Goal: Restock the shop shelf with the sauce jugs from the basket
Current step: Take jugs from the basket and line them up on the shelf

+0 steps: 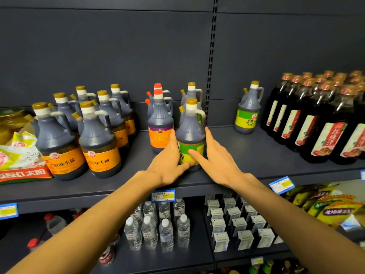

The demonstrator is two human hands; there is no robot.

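got both hands, left [167, 161] and right [217, 161], flat with fingers straight against the green-label jug [191, 139], squaring it up behind the shelf [246, 155] edge, orange-label jug [160, 125] at its 9 o'clock

- Left hand [167, 161]: arm extended forward, fingers straight, thumb pointing inward.
- Right hand [219, 161]: arm extended forward, fingers straight, palm facing the left hand.
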